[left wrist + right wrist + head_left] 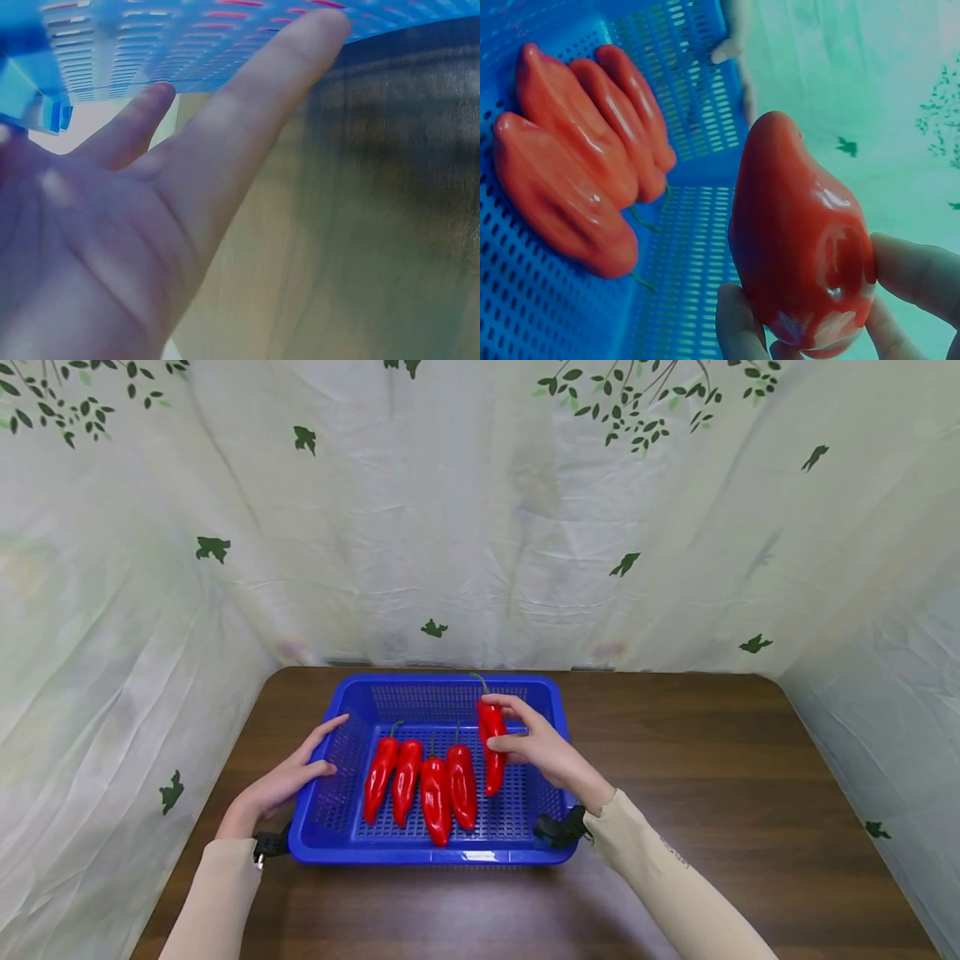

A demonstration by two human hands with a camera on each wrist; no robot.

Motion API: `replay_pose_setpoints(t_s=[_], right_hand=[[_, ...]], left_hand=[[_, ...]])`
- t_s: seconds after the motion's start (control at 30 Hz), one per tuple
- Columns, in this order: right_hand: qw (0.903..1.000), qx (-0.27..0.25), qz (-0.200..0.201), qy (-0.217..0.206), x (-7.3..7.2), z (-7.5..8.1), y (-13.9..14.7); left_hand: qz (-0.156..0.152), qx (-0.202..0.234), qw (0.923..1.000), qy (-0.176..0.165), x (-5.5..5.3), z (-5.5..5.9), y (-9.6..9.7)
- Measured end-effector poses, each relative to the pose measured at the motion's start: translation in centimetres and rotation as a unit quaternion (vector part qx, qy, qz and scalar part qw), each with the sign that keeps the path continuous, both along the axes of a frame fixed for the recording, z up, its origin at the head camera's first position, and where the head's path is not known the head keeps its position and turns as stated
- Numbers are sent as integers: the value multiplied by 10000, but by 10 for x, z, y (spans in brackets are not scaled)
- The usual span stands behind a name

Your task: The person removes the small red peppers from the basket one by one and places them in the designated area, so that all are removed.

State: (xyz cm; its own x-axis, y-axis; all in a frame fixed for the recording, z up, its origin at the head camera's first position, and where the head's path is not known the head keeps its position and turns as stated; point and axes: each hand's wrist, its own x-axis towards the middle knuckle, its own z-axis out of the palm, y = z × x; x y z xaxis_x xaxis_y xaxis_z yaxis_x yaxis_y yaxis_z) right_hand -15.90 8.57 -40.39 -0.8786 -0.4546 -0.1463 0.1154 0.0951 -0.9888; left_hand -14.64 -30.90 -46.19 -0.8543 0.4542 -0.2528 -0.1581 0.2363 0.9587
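Observation:
My right hand [542, 745] pinches a glossy red pepper [492, 747] between thumb and fingers, near the right side of a blue plastic basket [390, 855]. The held pepper's green stem points to the far rim; in the right wrist view this pepper [799, 232] stands out close to the camera, its blunt tip up. Several more red peppers [437, 802] lie side by side on the basket floor, stems away from me. At the basket's left wall, my left hand [281, 779] holds the rim, with two digits over it and other fingers [247, 105] against the perforated outside.
The basket stands on a brown wooden table [705, 793], whose surface extends to the right. Behind and at both sides hangs a pale curtain [480, 527] with green leaf and bird prints. Dark wrist devices sit at both cuffs.

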Motion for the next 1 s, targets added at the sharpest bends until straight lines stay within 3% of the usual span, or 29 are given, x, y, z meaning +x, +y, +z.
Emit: replay_pose_setpoints(t_s=[0.23,0.57,1.0], right_hand=[[10000,9,11,87,4,9,18],[10000,-32,-51,75,10,10,37],[9994,-296,-164,118,16,9,63]], left_hand=[[-158,262,9992,-244,-2,5,-1],[-287,382,9976,-493,-6,6,-3],[-89,286,9983,-497,-8,0,-3]])
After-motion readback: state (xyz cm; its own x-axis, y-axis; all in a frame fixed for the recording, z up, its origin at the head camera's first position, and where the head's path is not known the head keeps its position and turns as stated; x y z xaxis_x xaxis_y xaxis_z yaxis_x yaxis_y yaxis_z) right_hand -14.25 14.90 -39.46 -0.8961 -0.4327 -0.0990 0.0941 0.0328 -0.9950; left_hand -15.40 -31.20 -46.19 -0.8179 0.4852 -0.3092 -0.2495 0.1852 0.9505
